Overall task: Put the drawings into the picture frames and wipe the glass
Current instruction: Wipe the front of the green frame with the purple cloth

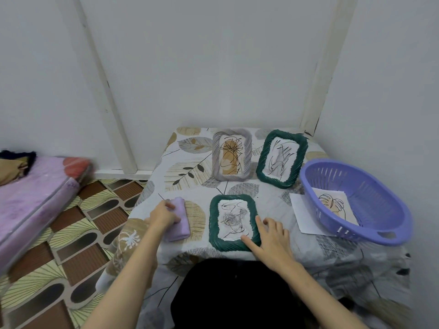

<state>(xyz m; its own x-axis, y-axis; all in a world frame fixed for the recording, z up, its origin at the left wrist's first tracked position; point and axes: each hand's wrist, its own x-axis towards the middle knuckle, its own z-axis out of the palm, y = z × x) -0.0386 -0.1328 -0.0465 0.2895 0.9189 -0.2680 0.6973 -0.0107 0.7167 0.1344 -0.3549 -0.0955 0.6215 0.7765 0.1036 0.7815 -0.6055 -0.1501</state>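
A green frame (215, 224) lies flat near the table's front edge with a scribbled drawing in it. My right hand (270, 236) rests on its lower right corner, fingers spread and straight. My left hand (164, 213) grips a folded lilac cloth (181, 230) lying left of that frame. At the back stand a grey frame (216, 160) and a second green frame (263, 160), each holding a drawing. A leaf drawing (332, 205) lies inside the purple basket (380, 224).
The table wears a leaf-print cover (185, 167) and sits in a white corner. A blank white sheet (300, 210) pokes out under the basket. A pink mattress (35, 191) lies on the patterned floor (83, 238) to the left.
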